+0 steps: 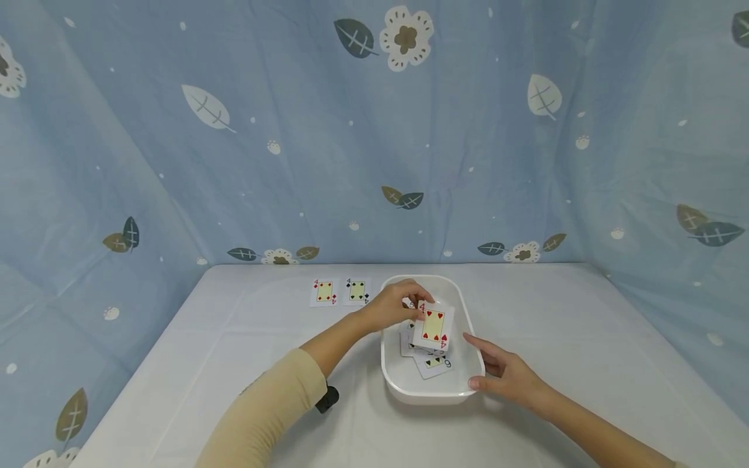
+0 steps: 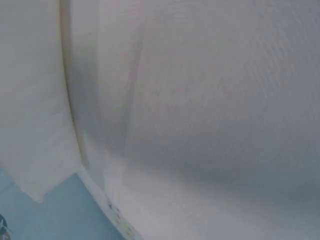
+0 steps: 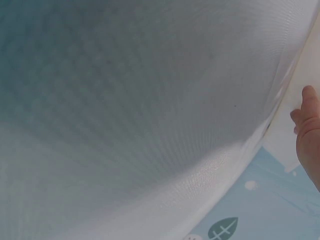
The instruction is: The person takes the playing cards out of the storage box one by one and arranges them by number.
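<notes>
My left hand (image 1: 394, 304) reaches over a white plastic tub (image 1: 404, 385) and pinches a four of hearts playing card (image 1: 433, 326) at its upper left corner between thumb and fingers. Under that card, several other cards lie loosely in the tub, among them a black-suit card (image 1: 433, 365); most of their faces are hidden. My right hand (image 1: 512, 377) holds the tub's right side, its index finger and thumb spread apart on the rim. In the right wrist view, part of the right hand (image 3: 310, 130) shows at the right edge. The left hand is outside the left wrist view.
Left of the tub, a four of diamonds (image 1: 324, 292) and a four-marked black card (image 1: 356, 292) lie side by side, face up. A small black object (image 1: 328, 399) shows by the left sleeve. A white cloth covers the table (image 1: 556, 312); a blue patterned curtain (image 1: 328, 149) hangs behind.
</notes>
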{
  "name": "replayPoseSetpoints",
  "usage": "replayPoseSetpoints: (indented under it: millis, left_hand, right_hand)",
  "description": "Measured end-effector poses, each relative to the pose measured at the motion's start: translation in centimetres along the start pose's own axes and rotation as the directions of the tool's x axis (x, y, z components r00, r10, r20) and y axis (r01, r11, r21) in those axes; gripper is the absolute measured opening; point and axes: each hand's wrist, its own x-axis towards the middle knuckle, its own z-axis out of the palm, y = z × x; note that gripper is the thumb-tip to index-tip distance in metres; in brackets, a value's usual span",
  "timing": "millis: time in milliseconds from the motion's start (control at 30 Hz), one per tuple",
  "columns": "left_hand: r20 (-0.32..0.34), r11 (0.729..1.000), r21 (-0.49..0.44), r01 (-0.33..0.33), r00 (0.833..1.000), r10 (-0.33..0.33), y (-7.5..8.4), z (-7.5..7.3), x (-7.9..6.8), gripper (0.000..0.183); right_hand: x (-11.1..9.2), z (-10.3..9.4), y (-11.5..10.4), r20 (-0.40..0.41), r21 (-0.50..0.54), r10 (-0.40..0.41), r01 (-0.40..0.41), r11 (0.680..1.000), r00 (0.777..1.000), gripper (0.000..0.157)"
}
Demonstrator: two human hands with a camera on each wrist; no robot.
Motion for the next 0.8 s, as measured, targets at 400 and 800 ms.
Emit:
replayPoseSetpoints:
  millis: [400, 800]
  left_hand:
    - [-0.066, 0.999, -0.001, -0.033, 0.997, 0.033, 0.2, -2.3, -0.6, 0.029]
    - [-0.169, 0.999, -0.011, -0.050, 0.984, 0.048, -0.3, -4.6, -1.5, 0.029]
  right_hand:
    - [0.0, 0.1, 0.0, 0.001, -0.011, -0.037, 0.037, 0.999, 0.999, 0.076]
    - [0.0, 0.0, 0.0, 0.008, -0.010, -0.037, 0.037, 0.999, 0.999, 0.075]
